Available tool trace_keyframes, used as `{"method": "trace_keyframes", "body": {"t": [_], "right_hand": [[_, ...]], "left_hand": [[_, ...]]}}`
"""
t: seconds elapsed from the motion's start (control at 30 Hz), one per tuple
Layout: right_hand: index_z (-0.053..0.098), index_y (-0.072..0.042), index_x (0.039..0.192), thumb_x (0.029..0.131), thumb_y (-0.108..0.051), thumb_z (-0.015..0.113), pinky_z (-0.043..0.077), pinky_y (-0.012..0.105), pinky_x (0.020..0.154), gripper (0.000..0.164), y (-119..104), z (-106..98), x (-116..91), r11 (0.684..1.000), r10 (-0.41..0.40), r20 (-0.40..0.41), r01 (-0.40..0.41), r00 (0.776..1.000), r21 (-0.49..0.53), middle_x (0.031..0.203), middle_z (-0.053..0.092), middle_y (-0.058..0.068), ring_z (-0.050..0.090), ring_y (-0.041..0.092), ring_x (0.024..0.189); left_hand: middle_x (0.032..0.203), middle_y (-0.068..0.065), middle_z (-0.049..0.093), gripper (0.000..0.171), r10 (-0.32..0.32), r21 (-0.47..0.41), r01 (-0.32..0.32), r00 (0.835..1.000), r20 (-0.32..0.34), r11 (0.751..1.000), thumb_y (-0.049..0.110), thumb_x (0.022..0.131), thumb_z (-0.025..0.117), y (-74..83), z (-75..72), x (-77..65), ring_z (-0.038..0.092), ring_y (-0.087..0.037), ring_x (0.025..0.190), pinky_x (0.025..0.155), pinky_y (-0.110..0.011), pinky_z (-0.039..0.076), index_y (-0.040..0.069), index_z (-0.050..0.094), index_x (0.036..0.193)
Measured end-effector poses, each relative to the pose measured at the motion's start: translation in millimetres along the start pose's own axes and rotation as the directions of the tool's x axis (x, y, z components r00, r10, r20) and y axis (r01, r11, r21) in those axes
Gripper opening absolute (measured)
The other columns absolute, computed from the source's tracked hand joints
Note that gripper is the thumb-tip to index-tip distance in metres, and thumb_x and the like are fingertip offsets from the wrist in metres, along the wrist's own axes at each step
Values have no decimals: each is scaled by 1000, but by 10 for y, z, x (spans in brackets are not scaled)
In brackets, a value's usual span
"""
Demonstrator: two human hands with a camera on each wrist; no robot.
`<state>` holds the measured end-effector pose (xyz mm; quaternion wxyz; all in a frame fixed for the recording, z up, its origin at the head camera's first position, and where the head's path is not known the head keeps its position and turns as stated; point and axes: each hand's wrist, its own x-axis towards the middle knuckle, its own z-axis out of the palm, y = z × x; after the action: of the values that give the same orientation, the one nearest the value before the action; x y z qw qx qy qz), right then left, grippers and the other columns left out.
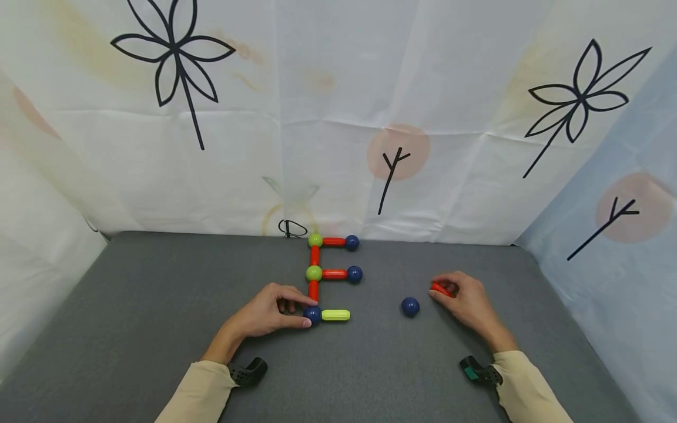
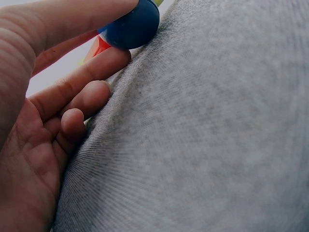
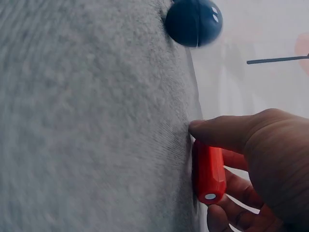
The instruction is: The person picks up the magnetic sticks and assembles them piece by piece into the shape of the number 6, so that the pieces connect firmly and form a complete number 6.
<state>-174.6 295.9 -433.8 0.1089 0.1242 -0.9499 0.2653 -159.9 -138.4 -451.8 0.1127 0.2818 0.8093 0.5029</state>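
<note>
My left hand (image 1: 267,314) pinches a blue ball (image 1: 312,315) between thumb and forefinger, at the near end of a flat figure of magnetic rods and balls. A yellow-green rod (image 1: 336,315) juts right from that ball. Upward from it runs a red rod (image 1: 314,290) to a green ball (image 1: 314,273), then another red rod and a second green ball (image 1: 315,239). Each green ball has a red rod to its right ending in a blue ball. My right hand (image 1: 468,302) holds a loose red rod (image 3: 209,169) low over the table; its pale round end tip shows in the right wrist view.
A single blue ball (image 1: 409,306) lies on the grey table (image 1: 381,370) between the figure and my right hand. White cloth (image 1: 338,117) printed with leaf and twig drawings hangs along the table's back edge and both sides.
</note>
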Motion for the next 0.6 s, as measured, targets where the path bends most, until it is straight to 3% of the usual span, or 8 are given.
{"method": "trace_keyframes", "body": {"t": [0.3,0.6], "right_hand": [[75,0,106,87,-17,81,43,36,66,25,36,-97,-22,998,56,85,-54,995,-26,86,62,3,53,17,75],[74,0,109,90,-20,79,43,34,66,28,-29,-109,24,992,122,98,-122,988,-3,86,65,3,55,16,75]], "left_hand": [[95,7,69,33,-4,-5,4,1000,5,1000,23,84,85,11,-2,1,54,-17,76,66,-26,44,17,79,116],[94,7,69,33,-10,3,10,1000,0,1000,23,84,86,13,-1,-3,54,-16,76,66,-26,44,18,79,116]]}}
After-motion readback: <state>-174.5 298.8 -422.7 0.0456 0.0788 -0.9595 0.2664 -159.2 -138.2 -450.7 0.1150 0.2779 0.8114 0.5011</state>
